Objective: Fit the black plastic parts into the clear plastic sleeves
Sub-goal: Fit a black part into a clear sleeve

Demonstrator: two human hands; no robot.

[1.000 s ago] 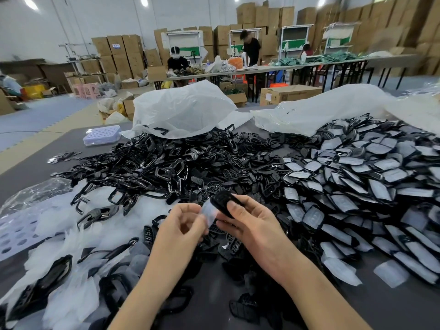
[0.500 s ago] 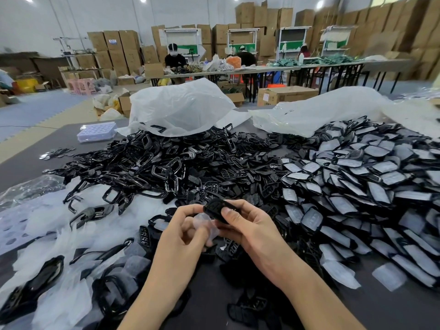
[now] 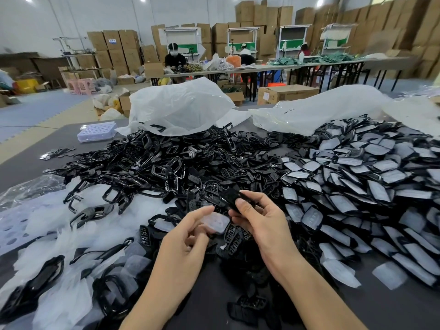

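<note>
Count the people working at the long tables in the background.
3: a person in black at the left end, a capped person mid-table, a person in red farther right. Others may be hidden.

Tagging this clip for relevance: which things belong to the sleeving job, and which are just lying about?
Job: black part in the right hand; clear sleeve in the left hand; heap of loose black parts; heap of sleeved parts; spare sleeves.
Lying about: white bags; small plastic tray; cardboard box.

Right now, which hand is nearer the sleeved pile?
Right. The right hand, pinching a black part, is just left of the sleeved pile; the left hand, holding a clear sleeve, is farther left.
</note>
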